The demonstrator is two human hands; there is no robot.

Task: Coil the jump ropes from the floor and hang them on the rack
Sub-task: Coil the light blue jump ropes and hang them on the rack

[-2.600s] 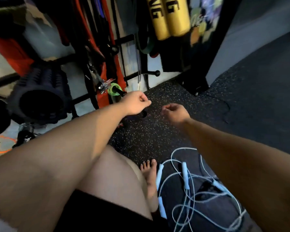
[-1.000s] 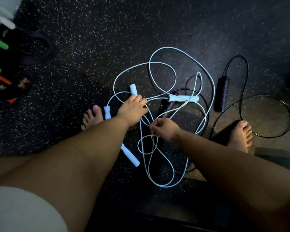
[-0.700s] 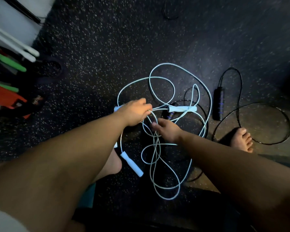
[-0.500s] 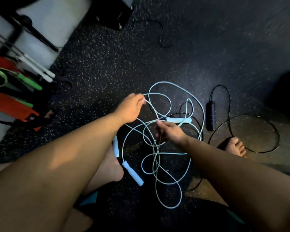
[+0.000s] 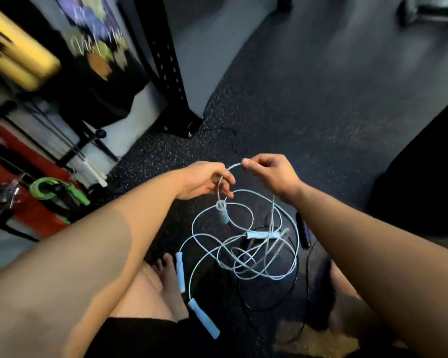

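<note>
Observed: both hands are raised above the dark speckled rubber floor (image 5: 295,112), with a short arc of thin pale blue cord spanning left to right between them.

The left hand (image 5: 204,180) has its fingers curled loosely round the cord. A pale blue cylindrical handle (image 5: 223,215) dangles end-down just beneath it.

The right hand (image 5: 272,174) pinches the cord between thumb and forefinger at the top of the arc, with the other fingers folded in.

The bulk of the pale blue jump ropes (image 5: 263,234) lies below and nearer than the hands, in a loose tangle on the floor. Two more pale blue handles lie at its left edge, beside a bare foot (image 5: 166,275).

A black jump rope with a black handle (image 5: 304,231) lies under and to the right of that tangle. We cannot tell whether the cords are interlocked.

The black metal rack (image 5: 88,142) stands to the far left, on the left hand's side.

We judge that coiling has barely begun. The free length runs down from the right hand into the heap, so the coming move depends on feeding cord leftward into loops held by the left hand.

Risk: more than one pale rope is present, and pulling may lift the whole tangle.
</note>
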